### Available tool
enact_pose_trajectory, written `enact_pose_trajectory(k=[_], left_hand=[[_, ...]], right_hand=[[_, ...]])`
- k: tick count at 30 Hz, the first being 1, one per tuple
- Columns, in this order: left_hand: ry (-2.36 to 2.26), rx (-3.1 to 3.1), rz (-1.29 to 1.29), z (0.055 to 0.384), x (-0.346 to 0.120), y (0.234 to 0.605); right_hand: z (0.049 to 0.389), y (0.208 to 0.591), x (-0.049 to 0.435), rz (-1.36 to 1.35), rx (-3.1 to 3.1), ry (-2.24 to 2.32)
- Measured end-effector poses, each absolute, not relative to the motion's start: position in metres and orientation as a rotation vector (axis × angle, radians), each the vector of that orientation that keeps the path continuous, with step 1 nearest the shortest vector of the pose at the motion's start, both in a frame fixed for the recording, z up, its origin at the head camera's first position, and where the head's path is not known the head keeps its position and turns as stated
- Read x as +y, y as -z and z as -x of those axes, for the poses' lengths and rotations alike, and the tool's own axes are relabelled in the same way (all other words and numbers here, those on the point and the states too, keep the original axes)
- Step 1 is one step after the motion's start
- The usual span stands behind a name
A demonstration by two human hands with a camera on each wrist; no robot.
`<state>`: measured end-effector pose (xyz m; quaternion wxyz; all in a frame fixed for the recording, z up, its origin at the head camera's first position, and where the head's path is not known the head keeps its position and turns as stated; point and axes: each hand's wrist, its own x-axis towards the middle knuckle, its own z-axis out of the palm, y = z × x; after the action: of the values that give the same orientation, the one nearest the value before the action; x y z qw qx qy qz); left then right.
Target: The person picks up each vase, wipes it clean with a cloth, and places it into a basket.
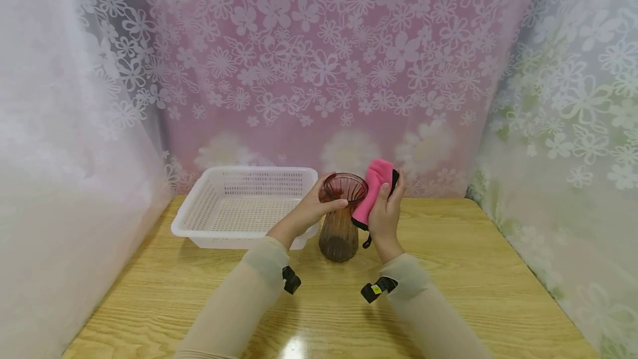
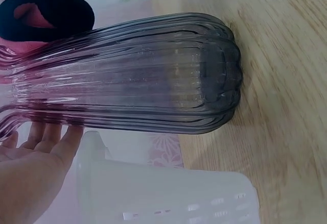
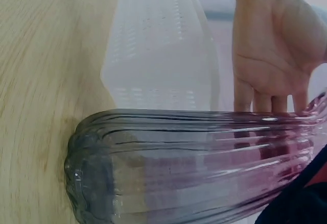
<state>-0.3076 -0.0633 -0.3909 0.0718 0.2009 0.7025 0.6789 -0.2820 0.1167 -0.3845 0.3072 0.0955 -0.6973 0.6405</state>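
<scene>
A ribbed glass vase (image 1: 339, 234), pinkish at the rim and grey toward the base, is upright; whether its base touches the tabletop I cannot tell. My left hand (image 1: 311, 209) holds it near the neck, thumb in front and fingers behind, as the fingers in the left wrist view (image 2: 48, 142) also show. On the vase's right, my right hand (image 1: 386, 218) grips a pink plush mitt-like cloth (image 1: 375, 187) with black trim and a hanging black loop. The black cuff (image 2: 76, 17) of this cloth appears beside the vase in the left wrist view. The right wrist view shows little of the right hand.
A white perforated plastic basket (image 1: 244, 235) stands on the wooden table (image 1: 448, 270), left of the vase and close to the left forearm. Flower-patterned curtains (image 1: 324, 71) hang behind the table and along both sides. A black camera band sits on each wrist.
</scene>
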Motion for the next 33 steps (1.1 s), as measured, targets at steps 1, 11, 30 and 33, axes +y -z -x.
enact_pose_trajectory(k=[1,11,30,33], left_hand=[[-2.041,2.114,-0.601,0.308,-0.063,0.391],[-2.052,2.100,-0.613,0.306,-0.062,0.391],[-2.050,2.114,-0.661,0.305,-0.063,0.391],[-2.046,2.123,-0.660,0.306,-0.062,0.391]], right_hand=[[0.279,0.381,0.114,-0.260,-1.838,-1.701],[0.280,0.385,0.108,-0.353,-1.799,-1.725],[0.318,0.421,0.113,-0.316,-1.861,-1.741],[0.319,0.421,0.113,-0.295,-1.885,-1.757]])
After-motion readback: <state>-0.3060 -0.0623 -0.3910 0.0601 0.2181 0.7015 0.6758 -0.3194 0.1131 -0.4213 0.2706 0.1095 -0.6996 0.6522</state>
